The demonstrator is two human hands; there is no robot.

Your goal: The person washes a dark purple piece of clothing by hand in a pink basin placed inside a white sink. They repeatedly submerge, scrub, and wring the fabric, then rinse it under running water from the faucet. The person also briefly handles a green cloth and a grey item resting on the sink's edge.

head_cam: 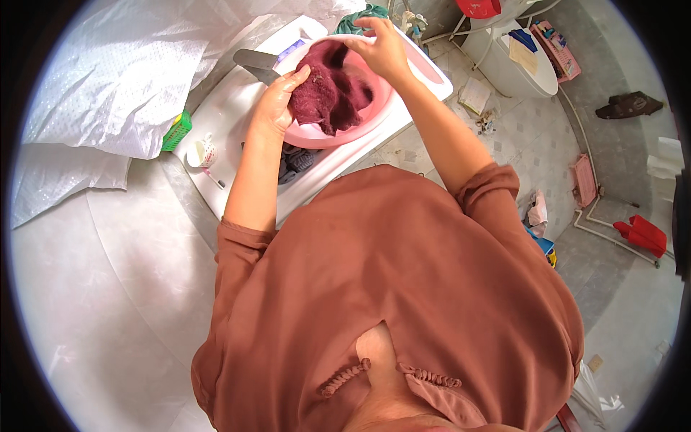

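A wet-looking maroon cloth (pixel 329 92) with a fuzzy surface is bunched in a pink plastic basin (pixel 313 141). My left hand (pixel 276 102) grips the cloth's left side, thumb on top. Over the basin's far right rim is my right hand (pixel 384 49), its fingers apart and nothing visible in them; its thumb is close to the cloth. The basin rests on a white sink (pixel 232 116), next to a grey metal faucet (pixel 256 62). Partly under the basin, dark grey fabric (pixel 296 162) lies in the sink.
On the sink's left are a white cup (pixel 202 153) and a toothbrush (pixel 215 178), near a green basket (pixel 178 132). A teal cloth (pixel 361 19) lies behind the basin. To the right stand a white rounded fixture (pixel 534 70) and a pink box (pixel 559 51); pipes run along the wall.
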